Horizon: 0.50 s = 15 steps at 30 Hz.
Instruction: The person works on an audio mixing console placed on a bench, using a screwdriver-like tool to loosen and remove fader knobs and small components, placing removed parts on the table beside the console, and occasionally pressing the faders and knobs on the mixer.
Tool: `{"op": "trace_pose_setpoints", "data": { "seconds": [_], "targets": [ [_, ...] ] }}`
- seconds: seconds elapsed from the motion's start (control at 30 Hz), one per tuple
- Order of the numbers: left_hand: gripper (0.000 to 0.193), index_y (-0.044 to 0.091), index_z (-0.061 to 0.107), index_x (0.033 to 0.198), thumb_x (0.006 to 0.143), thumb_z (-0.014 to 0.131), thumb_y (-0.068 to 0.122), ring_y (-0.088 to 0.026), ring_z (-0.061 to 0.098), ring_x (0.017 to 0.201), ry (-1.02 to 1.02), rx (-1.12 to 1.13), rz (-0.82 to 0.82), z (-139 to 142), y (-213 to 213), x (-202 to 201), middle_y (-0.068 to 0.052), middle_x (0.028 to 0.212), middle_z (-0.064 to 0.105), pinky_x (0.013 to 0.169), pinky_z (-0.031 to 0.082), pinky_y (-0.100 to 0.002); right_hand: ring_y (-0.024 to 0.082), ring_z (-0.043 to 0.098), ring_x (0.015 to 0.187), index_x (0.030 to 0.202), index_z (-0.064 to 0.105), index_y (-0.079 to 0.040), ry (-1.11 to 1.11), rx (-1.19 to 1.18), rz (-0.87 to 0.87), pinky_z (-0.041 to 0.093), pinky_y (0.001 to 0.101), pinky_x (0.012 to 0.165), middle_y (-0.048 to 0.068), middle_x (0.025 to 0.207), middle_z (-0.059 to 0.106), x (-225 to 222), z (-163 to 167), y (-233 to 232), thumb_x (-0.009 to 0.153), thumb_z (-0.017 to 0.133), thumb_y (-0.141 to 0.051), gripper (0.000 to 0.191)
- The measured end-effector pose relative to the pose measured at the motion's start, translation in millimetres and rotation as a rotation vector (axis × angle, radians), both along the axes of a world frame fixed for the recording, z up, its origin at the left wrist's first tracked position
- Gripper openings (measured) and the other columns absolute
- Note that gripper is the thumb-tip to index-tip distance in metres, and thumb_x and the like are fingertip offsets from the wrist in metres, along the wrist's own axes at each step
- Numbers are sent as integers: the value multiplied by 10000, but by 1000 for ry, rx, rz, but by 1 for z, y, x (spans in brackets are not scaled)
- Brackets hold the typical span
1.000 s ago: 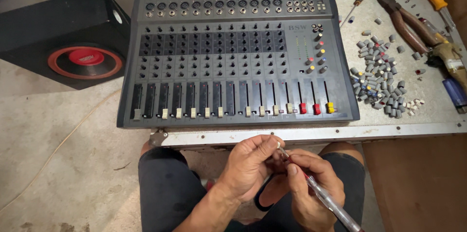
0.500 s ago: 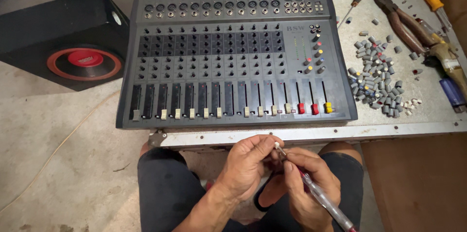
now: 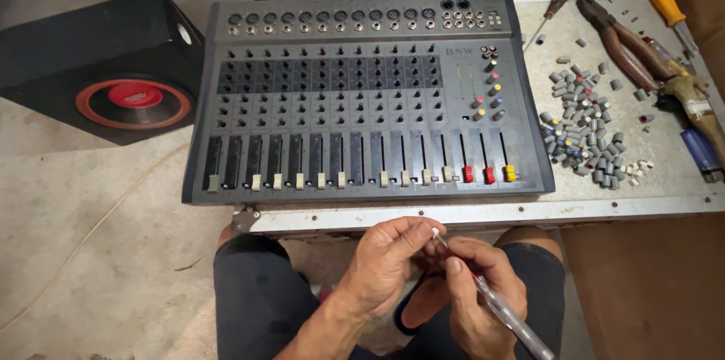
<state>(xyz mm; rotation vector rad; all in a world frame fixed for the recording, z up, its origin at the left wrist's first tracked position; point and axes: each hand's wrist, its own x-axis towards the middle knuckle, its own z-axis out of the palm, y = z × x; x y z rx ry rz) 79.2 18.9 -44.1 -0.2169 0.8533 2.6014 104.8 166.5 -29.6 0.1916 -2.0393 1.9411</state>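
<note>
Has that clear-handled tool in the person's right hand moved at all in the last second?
Barely. The clear-handled tool still sits in the right hand, its tip at the left hand, just below the table edge as before.

I've got my left hand (image 3: 393, 258) pinching a tiny white cap (image 3: 436, 233) while my right hand (image 3: 476, 288) pokes it with a clear-handled screwdriver (image 3: 498, 307). The grey audio mixer (image 3: 362, 95) sits on the metal table (image 3: 468, 213), loose knobs (image 3: 581, 129) and pliers (image 3: 623, 39) to its right.
</note>
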Motion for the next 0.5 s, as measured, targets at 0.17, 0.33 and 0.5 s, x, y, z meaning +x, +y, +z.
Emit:
{"op": "trace_pose_setpoints", "data": {
  "seconds": [0.17, 0.33, 0.5],
  "targets": [
    [180, -5, 694, 1080, 1028, 658, 163, -120, 618, 809, 3, -15, 0, -7, 1, 0, -45, 889, 664, 758, 527, -255, 165, 718, 934, 1072, 666, 55, -32, 59, -13, 577, 271, 844, 159, 1070, 740, -1, 2, -1, 928, 686, 10, 152],
    [181, 0, 671, 1048, 1032, 639, 178, -109, 618, 807, -79, 82, -23, -13, 0, 1, -41, 914, 668, 778, 531, -263, 169, 719, 938, 1053, 670, 49, -8, 81, 15, 574, 271, 847, 156, 1072, 747, 0, -5, 3, 939, 684, 6, 123],
    [177, 14, 667, 1023, 1018, 629, 187, -140, 621, 770, -73, 58, -35, -11, 2, 3, -46, 876, 669, 754, 536, -291, 193, 683, 935, 1032, 647, 59, -227, -296, 88, 553, 307, 849, 191, 1075, 721, -7, -18, 12, 940, 660, -1, 110]
  ]
}}
